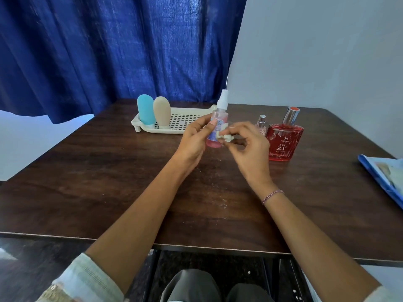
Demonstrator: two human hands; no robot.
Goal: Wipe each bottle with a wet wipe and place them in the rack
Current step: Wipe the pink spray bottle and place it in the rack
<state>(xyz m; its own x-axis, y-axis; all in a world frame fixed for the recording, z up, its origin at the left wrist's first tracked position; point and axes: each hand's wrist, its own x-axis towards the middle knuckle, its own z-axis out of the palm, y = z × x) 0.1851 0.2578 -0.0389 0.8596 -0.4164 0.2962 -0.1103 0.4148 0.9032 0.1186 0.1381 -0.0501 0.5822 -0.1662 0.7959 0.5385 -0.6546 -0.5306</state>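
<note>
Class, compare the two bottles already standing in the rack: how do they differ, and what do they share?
The blue bottle is turquoise and stands at the rack's left end; the beige bottle is tan, sits to its right and reaches slightly lower. Both are rounded, upright and side by side.

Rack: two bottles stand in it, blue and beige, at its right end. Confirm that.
Not quite. In the head view the blue bottle and the beige bottle stand in the rack at its left end, not its right.
</note>
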